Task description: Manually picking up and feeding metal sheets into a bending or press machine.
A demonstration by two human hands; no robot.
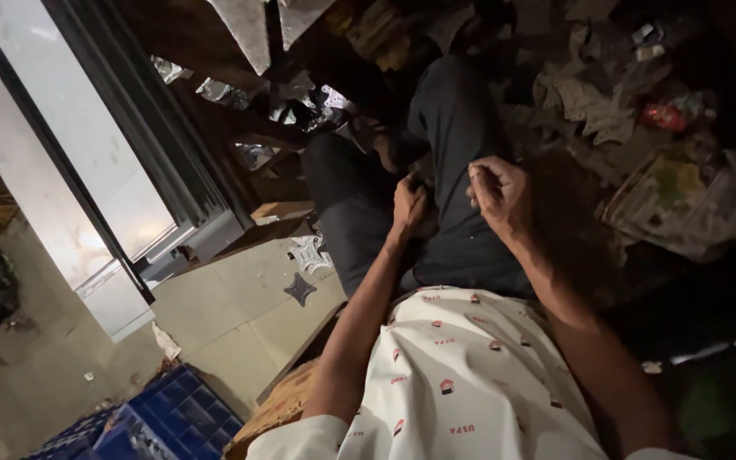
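Observation:
I am sitting, and both hands hover over my lap in dark trousers [453,145]. My left hand [408,203] rests near the left thigh with its fingers curled in, pinching something too small and dark to identify. My right hand [496,194] is raised beside it, fingers closed with thumb against fingertips, perhaps on a tiny item I cannot make out. The two hands are a short gap apart. A white patterned shirt [462,375] covers my torso below them.
A large pale panel with a dark metal frame [87,162] leans at the left. A blue plastic crate [159,426] sits at the bottom left on the tiled floor [240,315]. Crumpled paper, wrappers and newspaper [683,200] lie at the right. Wooden planks [283,213] lie ahead.

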